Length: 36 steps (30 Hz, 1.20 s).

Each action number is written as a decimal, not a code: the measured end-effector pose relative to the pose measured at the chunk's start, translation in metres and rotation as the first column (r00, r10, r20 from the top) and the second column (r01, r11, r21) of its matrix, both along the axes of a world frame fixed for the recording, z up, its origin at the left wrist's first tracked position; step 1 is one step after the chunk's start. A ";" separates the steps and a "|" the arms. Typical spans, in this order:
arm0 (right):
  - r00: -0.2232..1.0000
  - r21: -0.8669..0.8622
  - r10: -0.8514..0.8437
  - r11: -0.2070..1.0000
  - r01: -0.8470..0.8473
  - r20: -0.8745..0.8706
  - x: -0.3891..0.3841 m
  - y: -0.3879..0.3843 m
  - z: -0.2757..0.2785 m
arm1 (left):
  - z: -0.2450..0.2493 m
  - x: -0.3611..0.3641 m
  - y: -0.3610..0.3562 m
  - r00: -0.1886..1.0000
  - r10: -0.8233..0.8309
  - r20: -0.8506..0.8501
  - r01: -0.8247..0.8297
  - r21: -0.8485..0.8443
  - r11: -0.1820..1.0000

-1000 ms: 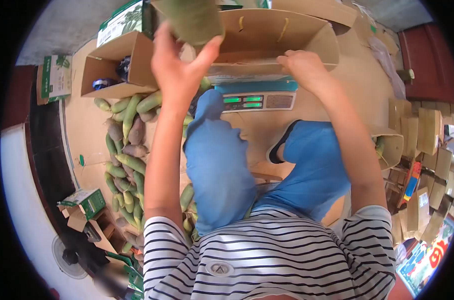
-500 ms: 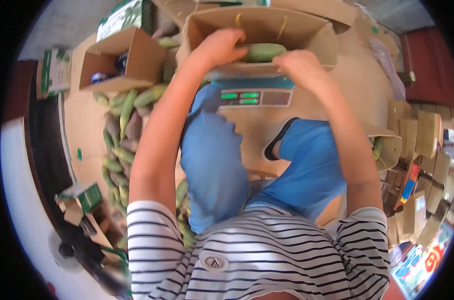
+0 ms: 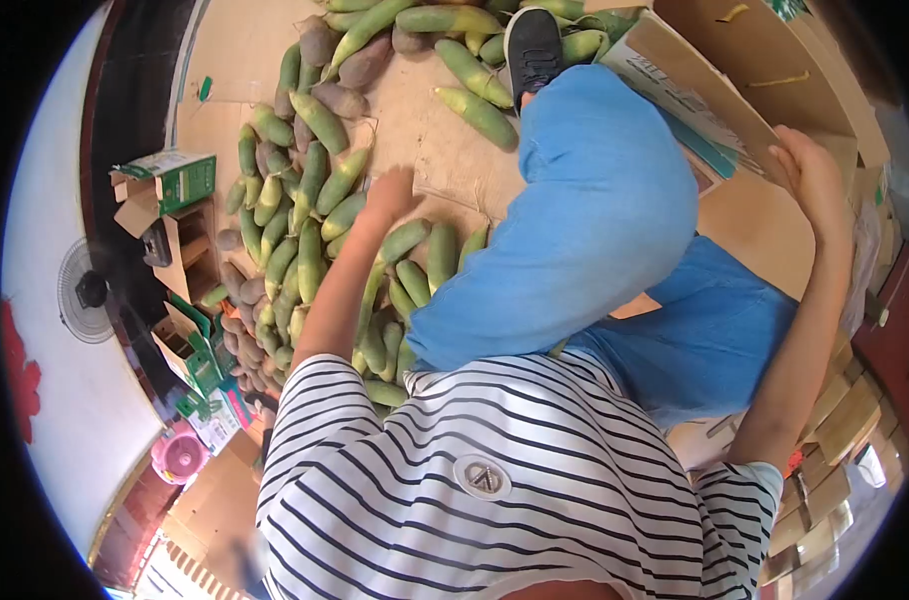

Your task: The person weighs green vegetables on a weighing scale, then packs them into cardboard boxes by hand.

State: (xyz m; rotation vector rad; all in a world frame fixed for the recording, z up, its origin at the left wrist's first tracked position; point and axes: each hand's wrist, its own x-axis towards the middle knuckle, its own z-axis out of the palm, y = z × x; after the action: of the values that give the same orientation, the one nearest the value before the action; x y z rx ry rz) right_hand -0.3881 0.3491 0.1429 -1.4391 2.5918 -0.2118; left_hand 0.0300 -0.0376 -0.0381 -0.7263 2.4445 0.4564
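My left hand hovers over the cardboard-covered floor beside a large pile of long green radishes. Its fingers are slightly blurred and look loosely apart, with nothing seen in them. My right hand is at the near rim of a tall cardboard box, fingers stretched out and apart. The box's inner wall shows, but its bottom is hidden. Below the box, part of a teal-topped scale peeks out beside my knee. Two green radishes lie apart from the pile near my shoe.
Brownish-red roots lie among the green ones. My bent leg is between the pile and the box. Along the left stand green-printed cartons, a fan and a pink round object. Cardboard boxes are stacked at lower right.
My view has turned left toward the pile. My left hand has left the box and moved down over the floor by the radishes. My right hand has stayed by the box rim.
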 end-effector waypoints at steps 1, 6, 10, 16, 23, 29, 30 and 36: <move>1.000 -0.011 -0.008 1.000 0.008 0.013 -0.001 -0.002 0.001 | -0.012 0.020 0.007 0.977 -0.008 0.213 0.010 -0.009 1.000; 1.000 0.114 -0.027 0.993 0.028 -0.006 0.009 -0.020 0.015 | -0.085 0.089 0.030 0.942 -0.002 0.335 0.010 -0.024 1.000; 0.997 0.142 -0.076 0.987 0.076 -0.006 0.011 -0.019 0.015 | -0.112 0.099 0.043 0.934 0.079 0.350 -0.044 -0.106 0.993; 0.996 0.001 -0.087 0.996 0.087 0.020 -0.004 -0.001 -0.009 | -0.050 0.071 0.037 0.962 0.268 -0.052 -0.270 -0.032 0.962; 0.993 0.118 -0.060 0.990 0.072 -0.101 0.012 -0.017 0.018 | 0.081 -0.058 0.028 0.196 0.689 -0.698 -0.329 0.615 0.717; 0.995 0.171 -0.081 0.981 0.089 -0.051 0.012 -0.018 0.021 | 0.237 -0.200 0.070 -0.252 0.614 -0.748 0.241 0.566 0.788; 0.995 0.163 -0.085 0.982 0.093 -0.060 0.012 -0.019 0.022 | 0.249 -0.218 0.080 -0.206 0.659 -0.723 0.288 0.599 0.747; 0.995 0.096 -0.060 0.993 0.068 -0.076 0.013 -0.014 0.019 | 0.227 -0.265 0.111 0.213 0.503 -0.838 0.257 0.544 0.798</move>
State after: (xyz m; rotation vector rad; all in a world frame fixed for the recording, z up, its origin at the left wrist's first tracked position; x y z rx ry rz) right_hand -0.3755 0.3349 0.1618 -1.3561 2.6676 -0.0393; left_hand -0.2349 0.0730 0.1894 -0.3245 2.9311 2.3229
